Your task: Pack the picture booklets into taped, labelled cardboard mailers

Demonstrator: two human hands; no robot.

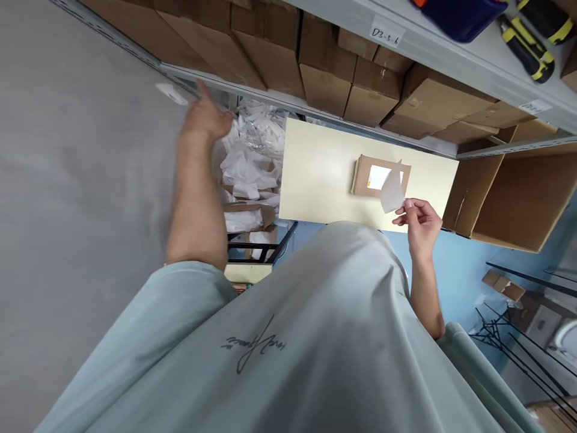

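My right hand (420, 225) pinches a small, thin white slip of paper (392, 191) by its corner. Behind the slip, a small brown cardboard box (363, 174) with a white label (377, 177) lies flat on the pale yellow tabletop (315, 192). Out to the left, my left hand (205, 117) is open and slightly blurred, one finger stretched toward the shelf edge, with nothing visible in it. A blurred white scrap (172, 94) shows just beyond it against the grey wall; whether it hangs free or touches something I cannot tell.
Crumpled white wrapping (252, 168) fills the space left of the table. A shelf rail (324, 114) with several cardboard boxes (327, 84) runs along the far side. A large open carton (527, 192) stands at right. Tools (527, 51) lie on the upper shelf.
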